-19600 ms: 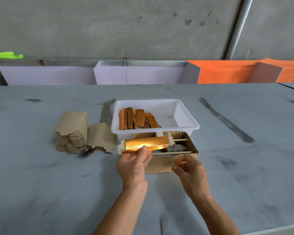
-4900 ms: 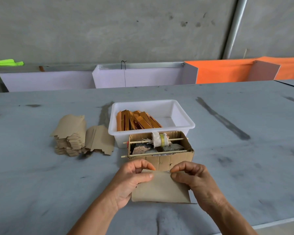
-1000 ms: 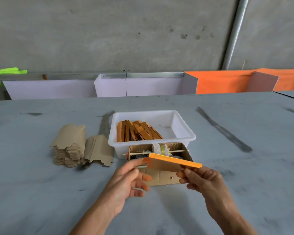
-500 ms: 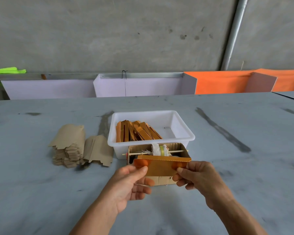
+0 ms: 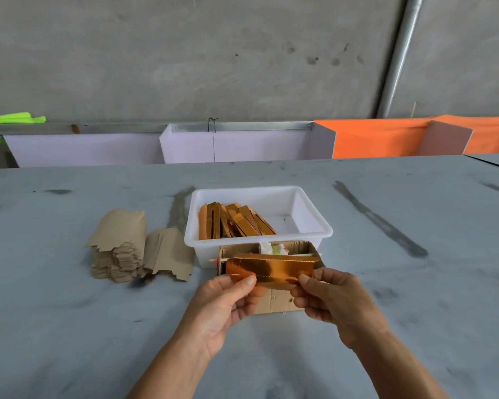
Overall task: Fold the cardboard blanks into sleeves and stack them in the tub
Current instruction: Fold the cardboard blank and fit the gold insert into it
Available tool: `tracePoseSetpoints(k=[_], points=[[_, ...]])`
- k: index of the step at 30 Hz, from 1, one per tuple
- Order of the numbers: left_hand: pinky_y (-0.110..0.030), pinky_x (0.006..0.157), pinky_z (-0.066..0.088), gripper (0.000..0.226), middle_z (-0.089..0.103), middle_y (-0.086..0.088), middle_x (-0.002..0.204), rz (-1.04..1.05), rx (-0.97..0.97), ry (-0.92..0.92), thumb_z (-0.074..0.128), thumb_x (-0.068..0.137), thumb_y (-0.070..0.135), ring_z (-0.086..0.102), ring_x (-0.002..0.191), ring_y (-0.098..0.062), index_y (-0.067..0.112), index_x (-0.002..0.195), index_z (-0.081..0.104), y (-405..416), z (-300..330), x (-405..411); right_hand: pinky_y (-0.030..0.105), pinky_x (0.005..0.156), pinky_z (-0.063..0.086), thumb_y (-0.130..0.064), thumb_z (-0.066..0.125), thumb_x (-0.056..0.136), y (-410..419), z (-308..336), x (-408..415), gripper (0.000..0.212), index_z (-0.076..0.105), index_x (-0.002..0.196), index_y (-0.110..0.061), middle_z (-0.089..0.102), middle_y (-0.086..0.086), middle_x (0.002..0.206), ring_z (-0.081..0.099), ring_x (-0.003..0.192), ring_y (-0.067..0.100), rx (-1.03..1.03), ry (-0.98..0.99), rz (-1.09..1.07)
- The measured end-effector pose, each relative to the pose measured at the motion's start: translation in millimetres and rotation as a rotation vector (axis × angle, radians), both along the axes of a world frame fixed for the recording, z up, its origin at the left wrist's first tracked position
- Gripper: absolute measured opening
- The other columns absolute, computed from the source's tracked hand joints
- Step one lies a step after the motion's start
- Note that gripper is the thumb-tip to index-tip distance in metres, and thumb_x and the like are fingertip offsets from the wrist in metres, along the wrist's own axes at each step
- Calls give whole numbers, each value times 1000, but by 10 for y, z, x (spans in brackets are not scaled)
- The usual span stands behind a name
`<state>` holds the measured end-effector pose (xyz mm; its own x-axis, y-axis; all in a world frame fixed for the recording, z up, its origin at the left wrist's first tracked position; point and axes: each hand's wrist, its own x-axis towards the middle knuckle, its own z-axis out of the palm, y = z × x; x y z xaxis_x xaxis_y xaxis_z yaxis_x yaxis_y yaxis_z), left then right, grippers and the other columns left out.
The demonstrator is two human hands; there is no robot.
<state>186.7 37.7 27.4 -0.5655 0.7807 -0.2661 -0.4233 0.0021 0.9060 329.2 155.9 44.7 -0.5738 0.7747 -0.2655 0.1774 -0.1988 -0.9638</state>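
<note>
From the head camera, we are holding one copper-faced sleeve (image 5: 271,271) up in the air over the small cardboard box (image 5: 271,300), with its long axis running from 9 to 3 o'clock. Our left hand (image 5: 222,306) is pinching its left end, thumb on the near face and fingers curled behind. Our right hand (image 5: 333,303) is pinching the right end the same way, so both hands are sharing the piece evenly.

The white tub (image 5: 314,236) is sitting just past the box, at 12 o'clock from the sleeve. Finished sleeves (image 5: 234,223) are leaning in its left half, while its right half is showing bare floor. We judge the coming move to be a short reach forward over the near rim, with either hand near enough to carry it.

The stack of brown blanks (image 5: 118,246) is lying at 9 o'clock on the grey table (image 5: 415,283), well apart from the hands.
</note>
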Motion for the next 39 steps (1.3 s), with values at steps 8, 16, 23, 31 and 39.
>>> tracePoseSetpoints(k=[8, 16, 23, 31, 39], points=[[-23, 61, 53, 7, 72, -9, 72, 165, -25, 159, 71, 78, 8, 66, 64, -13, 4, 84, 71, 11, -66, 48, 27, 61, 53, -5, 65, 84, -81, -100, -34, 5, 65, 85, 0, 71, 14, 74, 68, 64, 17, -140, 128, -49], [-29, 64, 52, 6, 69, -7, 62, 225, -33, 216, 71, 78, 1, 61, 57, -16, 3, 72, 69, 18, -27, 67, 26, 60, 50, 1, 66, 82, -124, -136, -84, 10, 64, 72, -1, 66, 9, 60, 64, 55, 12, -149, 205, -113], [-24, 52, 52, 20, 66, -9, 59, 197, -21, 44, 65, 76, -14, 59, 54, -17, 3, 66, 66, 71, 20, 82, 25, 57, 48, 4, 68, 79, -149, -166, -133, 17, 65, 68, -8, 61, 0, 50, 63, 52, 12, -27, 251, -205], [-23, 53, 55, 23, 73, -8, 75, 312, 92, 201, 66, 76, -14, 71, 62, -22, 7, 85, 67, 63, 33, 172, 30, 59, 46, 10, 68, 77, -223, -232, -182, 43, 55, 110, -13, 55, 5, 52, 64, 52, 14, 0, 424, -296], [-20, 58, 55, 41, 73, -6, 80, 410, 186, 305, 70, 71, -16, 72, 70, -22, 12, 96, 56, 117, -4, 242, 31, 71, 49, -3, 75, 71, -317, -314, -250, 48, 56, 115, -9, 64, 4, 68, 66, 69, 17, -201, 493, -278]])
